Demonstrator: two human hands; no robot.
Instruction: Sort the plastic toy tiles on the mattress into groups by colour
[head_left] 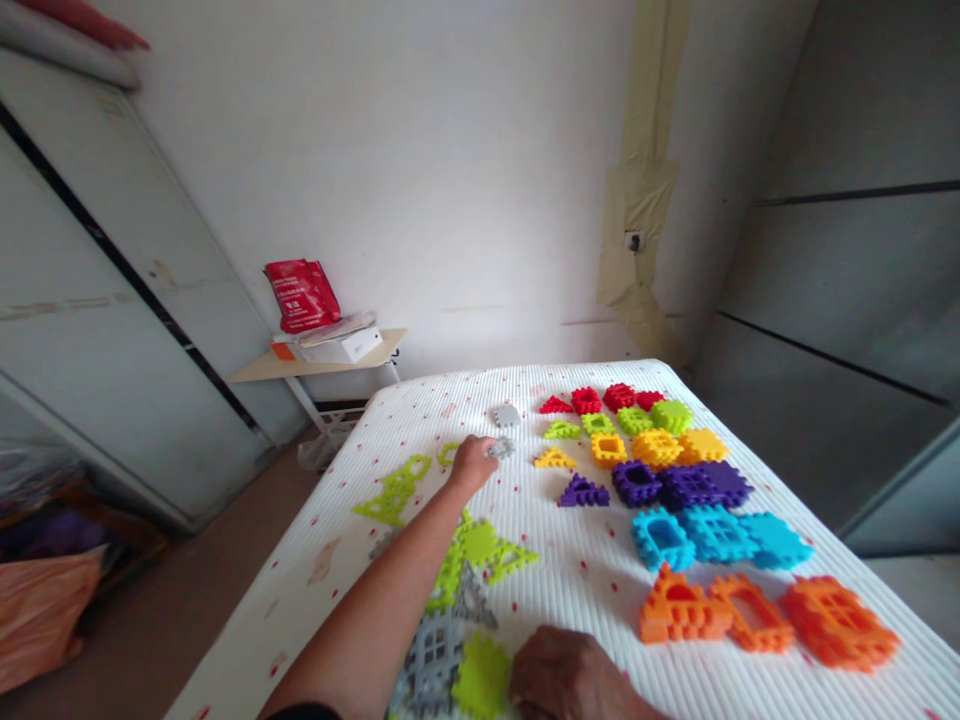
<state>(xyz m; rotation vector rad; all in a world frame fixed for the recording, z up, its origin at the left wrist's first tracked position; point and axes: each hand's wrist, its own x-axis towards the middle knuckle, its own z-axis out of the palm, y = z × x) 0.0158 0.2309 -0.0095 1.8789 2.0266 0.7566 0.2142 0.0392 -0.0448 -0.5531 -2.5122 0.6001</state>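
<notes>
My left hand [474, 462] reaches out over the middle of the bed-like padded surface, its fingers closed on a small grey building block [501, 449]. A grey square block [506, 415] lies just beyond it. My right hand [564, 672] is low at the front with its fingers curled; what is in them, if anything, is hidden. Beside it lies a lime green square block [482, 672]. Grey window blocks [435, 645], a grey triangular block [472, 598] and several lime green blocks [480, 543] are spread beneath and around my left forearm, which partly covers them.
On the right, blocks stand in colour rows: red [586, 401], green [598, 424], yellow [656, 447], purple [686, 484], blue [716, 532], orange [754, 612]. More lime green blocks [394, 490] lie left. A small table [330, 366] holds a red bag [302, 296] and white box [341, 345].
</notes>
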